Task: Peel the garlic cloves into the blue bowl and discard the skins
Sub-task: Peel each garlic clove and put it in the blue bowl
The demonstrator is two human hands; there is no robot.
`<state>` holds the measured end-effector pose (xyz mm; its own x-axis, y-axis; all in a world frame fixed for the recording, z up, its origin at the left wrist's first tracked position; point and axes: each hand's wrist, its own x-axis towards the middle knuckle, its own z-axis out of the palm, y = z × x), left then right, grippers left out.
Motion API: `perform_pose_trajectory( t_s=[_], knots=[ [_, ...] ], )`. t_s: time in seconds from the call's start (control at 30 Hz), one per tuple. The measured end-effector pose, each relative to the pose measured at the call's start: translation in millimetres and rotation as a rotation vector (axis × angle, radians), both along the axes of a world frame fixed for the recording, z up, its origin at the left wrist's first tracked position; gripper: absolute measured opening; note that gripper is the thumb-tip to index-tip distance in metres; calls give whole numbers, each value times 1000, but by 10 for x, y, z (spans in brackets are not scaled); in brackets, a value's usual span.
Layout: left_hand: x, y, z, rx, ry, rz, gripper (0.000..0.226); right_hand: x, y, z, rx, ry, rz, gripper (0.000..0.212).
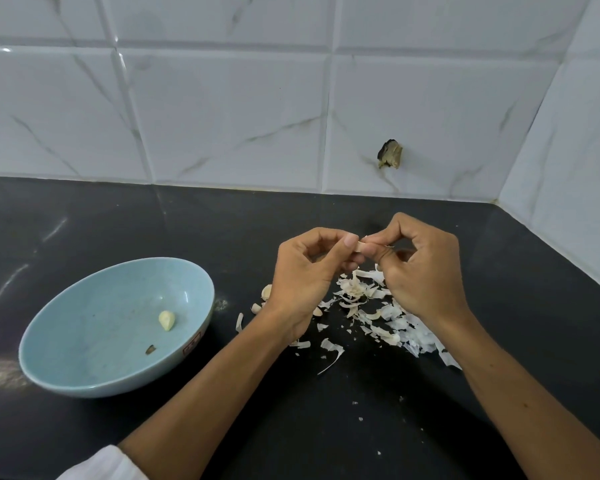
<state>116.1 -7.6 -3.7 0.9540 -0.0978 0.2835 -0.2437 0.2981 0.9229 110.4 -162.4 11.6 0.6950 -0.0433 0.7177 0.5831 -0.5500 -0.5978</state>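
A light blue bowl (66, 368) sits on the black counter at the left, with one peeled garlic clove (167, 320) inside it. Above a pile of papery garlic skins (371, 313), my left hand (305, 282) and my right hand (420, 268) meet. Between their fingertips both pinch a small garlic clove (360, 246), mostly hidden by the fingers. A few unpeeled cloves (266, 292) lie on the counter just left of my left hand, partly hidden behind it.
The black counter (291, 427) runs back to a white tiled wall, which turns a corner at the right. A dark lump (390, 154) sticks to a wall tile. A small dark scrap (150, 349) lies in the bowl. Skin flecks dot the counter near the front.
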Motion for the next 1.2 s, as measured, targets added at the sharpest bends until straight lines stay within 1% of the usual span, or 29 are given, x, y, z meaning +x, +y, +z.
perform_pose_trajectory(
  t_s=[0.07,0.17,0.27,0.47,0.57,0.67,0.77,0.83,0.87,0.93,1.03,1.13,1.2],
  knots=[
    [-15,-15,1,-73,35,-32,16,16,24,-37,26,-49,6,17],
    [-35,-39,8,-173,91,-72,25,22,63,-84,77,-92,24,16],
    [-47,-69,15,-252,138,-102,27,-9,98,-92,138,-135,17,17],
    [-56,-87,21,-337,178,-150,25,-39,158,-112,179,-248,-4,14],
    [-66,-90,34,-353,177,-164,23,-48,190,-130,198,-268,-21,12],
    [-75,-95,43,-370,177,-174,22,-51,224,-146,267,-246,-9,14],
    [-90,-104,59,-398,178,-177,24,-63,274,-152,356,-204,23,25],
    [-104,-114,68,-438,188,-184,22,-74,301,-146,443,-161,32,27],
    [-109,-116,74,-455,185,-186,20,-78,303,-139,472,-147,41,26],
    [-117,-119,97,-472,167,-171,18,-85,296,-116,467,-136,70,21],
    [-121,-110,140,-476,156,-101,20,-100,300,-88,464,-83,107,14],
    [-110,-109,138,-466,167,-61,11,-102,309,-80,488,-24,98,10],
    [-103,-103,140,-479,182,-49,12,-89,286,-74,460,-4,70,7]
  ],
)
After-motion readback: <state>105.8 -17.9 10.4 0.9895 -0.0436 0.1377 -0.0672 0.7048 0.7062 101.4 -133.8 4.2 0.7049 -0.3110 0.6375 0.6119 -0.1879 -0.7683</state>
